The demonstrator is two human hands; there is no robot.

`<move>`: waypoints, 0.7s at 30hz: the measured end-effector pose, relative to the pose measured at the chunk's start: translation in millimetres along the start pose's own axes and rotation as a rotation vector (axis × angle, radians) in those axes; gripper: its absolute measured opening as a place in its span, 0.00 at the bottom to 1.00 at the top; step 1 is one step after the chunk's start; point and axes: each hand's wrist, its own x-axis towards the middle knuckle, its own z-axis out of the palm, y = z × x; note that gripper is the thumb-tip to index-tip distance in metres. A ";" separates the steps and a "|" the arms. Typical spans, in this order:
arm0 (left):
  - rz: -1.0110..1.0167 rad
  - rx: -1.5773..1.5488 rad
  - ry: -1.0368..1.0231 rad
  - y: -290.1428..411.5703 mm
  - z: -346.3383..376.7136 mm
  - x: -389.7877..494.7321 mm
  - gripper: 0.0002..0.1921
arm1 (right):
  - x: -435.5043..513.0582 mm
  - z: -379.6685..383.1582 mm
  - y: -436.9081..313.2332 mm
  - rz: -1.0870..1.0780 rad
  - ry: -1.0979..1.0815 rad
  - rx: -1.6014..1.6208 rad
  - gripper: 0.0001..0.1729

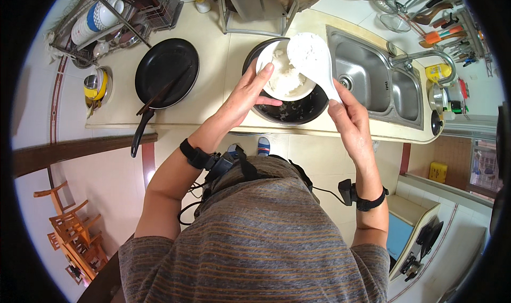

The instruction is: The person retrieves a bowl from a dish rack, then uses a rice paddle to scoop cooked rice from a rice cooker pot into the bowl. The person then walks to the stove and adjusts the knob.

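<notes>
My left hand (249, 89) holds a white bowl (307, 90) by its left side, thumb on the rim and fingers underneath. White cooked rice (286, 78) lies in the bowl. In my right hand (349, 117) is the handle of a white rice paddle (313, 57); its broad head, with grains stuck on it, overlaps the bowl's upper right edge. Bowl and paddle are above a dark round pot (293, 113) on the counter, with bits of food on its inner surface.
A black frying pan (165, 75) with brown chopsticks (163, 92) across it sits on the left, its handle past the counter edge. Right of the pot is a steel double sink (361, 75). A metal rack (257, 30) stands behind; a dish rack (135, 31) is at back left.
</notes>
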 end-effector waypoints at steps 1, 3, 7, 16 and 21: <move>-0.019 -0.027 -0.005 -0.6 -1.5 -0.5 0.42 | 1.8 1.7 -0.4 0.036 -0.009 0.104 0.27; -0.030 -0.061 -0.007 -1.0 -4.1 -2.7 0.42 | 4.6 5.3 -2.2 -0.005 0.024 0.088 0.28; -0.028 -0.070 0.033 -0.3 -5.8 -8.4 0.41 | 5.6 10.6 -6.2 -0.300 0.036 -0.408 0.25; -0.018 -0.144 0.087 -0.1 -13.5 -13.4 0.38 | 14.6 26.0 -1.3 -0.025 -0.066 -0.024 0.27; 0.023 -0.262 0.236 -1.4 -33.3 -34.1 0.32 | 19.5 15.3 0.8 0.123 -0.103 0.583 0.30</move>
